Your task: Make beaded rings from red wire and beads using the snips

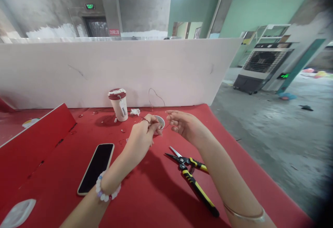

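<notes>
A thin dark wire [156, 98] rises in a loop against the white partition [104, 68] and runs down to both hands, above the middle of the red bench [156, 193]. It is hair-fine and bent, hard to follow where it crosses the skin. The left hand [142, 134] has its fingers [153, 125] curled in and pinched on the wire, a beaded bracelet [106, 193] on the wrist. The right hand [183, 124] is loosely half open, fingertips pinching near the wire's other end; whether they truly grip it I cannot tell.

On the bench from the left: a raised red board [33, 141], a black phone [96, 168] lying flat, a white and maroon coffee cup [119, 104] upright near the partition, a small round tin [160, 121] just behind the left hand, and yellow-handled snips [191, 174] lying open below the right hand. To the right lies a bare concrete floor [260, 131], with a large air cooler [260, 67] by green walls [255, 11].
</notes>
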`<state>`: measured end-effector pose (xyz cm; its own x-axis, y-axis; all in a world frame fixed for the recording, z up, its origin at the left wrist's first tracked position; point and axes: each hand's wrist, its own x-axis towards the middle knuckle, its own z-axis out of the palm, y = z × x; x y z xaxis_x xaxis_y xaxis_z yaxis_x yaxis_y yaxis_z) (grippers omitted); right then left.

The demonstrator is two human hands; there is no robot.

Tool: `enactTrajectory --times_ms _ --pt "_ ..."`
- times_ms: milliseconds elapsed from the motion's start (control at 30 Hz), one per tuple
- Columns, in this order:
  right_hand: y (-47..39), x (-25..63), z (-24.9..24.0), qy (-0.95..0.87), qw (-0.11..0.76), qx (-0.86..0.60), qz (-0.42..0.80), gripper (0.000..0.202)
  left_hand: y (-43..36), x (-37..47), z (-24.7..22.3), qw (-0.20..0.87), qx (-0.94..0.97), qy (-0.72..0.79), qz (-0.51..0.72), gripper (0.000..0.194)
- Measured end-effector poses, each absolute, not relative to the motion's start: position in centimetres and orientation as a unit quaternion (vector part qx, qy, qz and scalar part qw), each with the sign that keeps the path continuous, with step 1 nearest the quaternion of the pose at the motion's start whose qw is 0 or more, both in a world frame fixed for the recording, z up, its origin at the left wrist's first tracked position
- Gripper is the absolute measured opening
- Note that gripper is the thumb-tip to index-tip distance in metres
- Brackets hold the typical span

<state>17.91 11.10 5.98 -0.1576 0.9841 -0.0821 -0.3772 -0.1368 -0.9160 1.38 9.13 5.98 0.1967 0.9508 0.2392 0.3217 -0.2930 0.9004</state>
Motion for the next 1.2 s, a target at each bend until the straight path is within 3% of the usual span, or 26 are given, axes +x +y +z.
enactTrajectory --times_ms 133,300,400,567,833,967,1100,1200 --pt "11.1 18.1 6.1 -0.420 0.516 -0.404 0.628 0.025 9.1 1.3 6.0 0.384 0.682 0.463 0.416 0.012" --pt "11.3 17.9 5.5 -0.467 0.508 -0.387 0.612 0.027 9.3 0.8 6.2 0.515 0.677 0.366 0.377 0.011" --pt "11.0 17.6 5.5 -0.498 0.482 -0.378 0.614 0.024 9.4 0.5 6.5 0.543 0.668 0.355 0.364 0.015" --pt "9.5 16.6 6.6 -0.562 0.457 -0.398 0.563 0.015 9.2 0.6 6.8 0.425 0.708 0.407 0.391 0.014" --pt "7.7 16.0 7.6 -0.679 0.371 -0.449 0.446 0.034 9.7 0.6 6.4 0.227 0.765 0.492 0.349 0.014" --pt "7.9 15.9 7.0 -0.669 0.360 -0.455 0.465 0.039 9.9 0.5 6.1 0.162 0.773 0.513 0.336 0.012" --pt "7.6 15.7 7.0 -0.676 0.305 -0.485 0.464 0.011 9.9 0.4 6.0 0.135 0.757 0.527 0.362 0.017" --pt "6.8 15.7 7.1 -0.718 0.237 -0.487 0.437 0.015 10.0 0.3 6.2 0.163 0.735 0.548 0.365 0.021"
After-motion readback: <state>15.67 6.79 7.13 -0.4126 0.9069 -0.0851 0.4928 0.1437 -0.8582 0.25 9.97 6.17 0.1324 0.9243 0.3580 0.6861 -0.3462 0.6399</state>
